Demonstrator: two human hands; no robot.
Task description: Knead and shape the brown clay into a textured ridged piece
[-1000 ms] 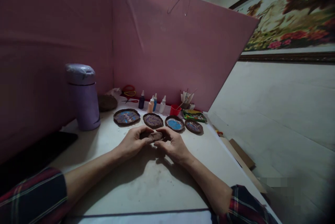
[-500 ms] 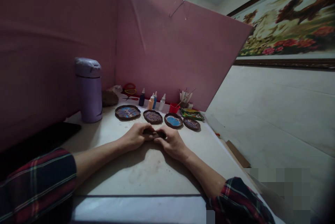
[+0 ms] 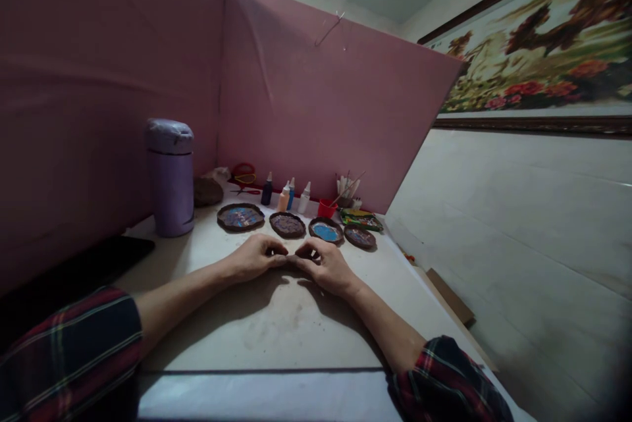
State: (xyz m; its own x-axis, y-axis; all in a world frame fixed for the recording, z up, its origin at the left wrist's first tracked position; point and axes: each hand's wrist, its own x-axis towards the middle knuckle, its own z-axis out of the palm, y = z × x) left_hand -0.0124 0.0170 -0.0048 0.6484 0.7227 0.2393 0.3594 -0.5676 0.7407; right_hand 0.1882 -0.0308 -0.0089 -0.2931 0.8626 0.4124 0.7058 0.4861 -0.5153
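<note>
Both hands have drawn closer together since a second ago, hiding most of the clay lump (image 3: 292, 257). Left hand (image 3: 254, 257) and right hand (image 3: 323, 265) pinch it between fingertips on the table (image 3: 276, 323), just near of four painted dishes (image 3: 287, 224).

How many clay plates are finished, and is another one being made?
Four painted clay plates already sit in a row by the paint bottles. In hand: the left hand and right hand pinch a small brown clay lump between their fingertips on the table. That lump shows no plate shape and no paint, so shaping and colouring it seem left.
</note>
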